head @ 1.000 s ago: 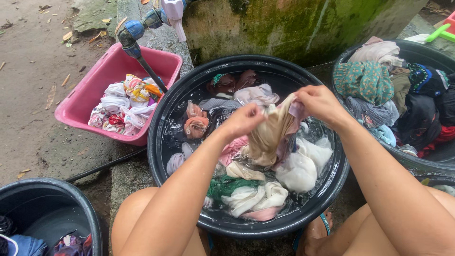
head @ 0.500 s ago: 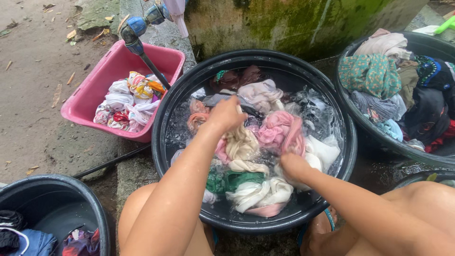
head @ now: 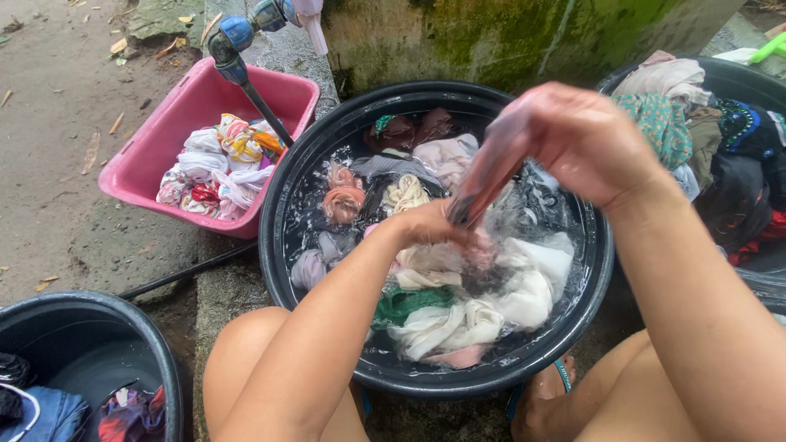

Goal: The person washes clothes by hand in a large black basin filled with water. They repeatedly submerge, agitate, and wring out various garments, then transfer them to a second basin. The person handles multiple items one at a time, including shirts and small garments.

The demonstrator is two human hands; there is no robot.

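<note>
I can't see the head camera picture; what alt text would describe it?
Two bare hands, left hand and right hand, stretch a wet dark cloth above a round black tub of soaking laundry. A pink basin of wrung clothes sits to the left, under a tap.

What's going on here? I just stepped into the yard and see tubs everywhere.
A person is hand-washing clothes. Both hands grip a dark wet garment, stretched between the right hand above and the left hand lower down, over a black basin of water and soaking clothes. A pink tub of wrung clothes sits under a tap, and another black basin holds piled laundry.
</note>
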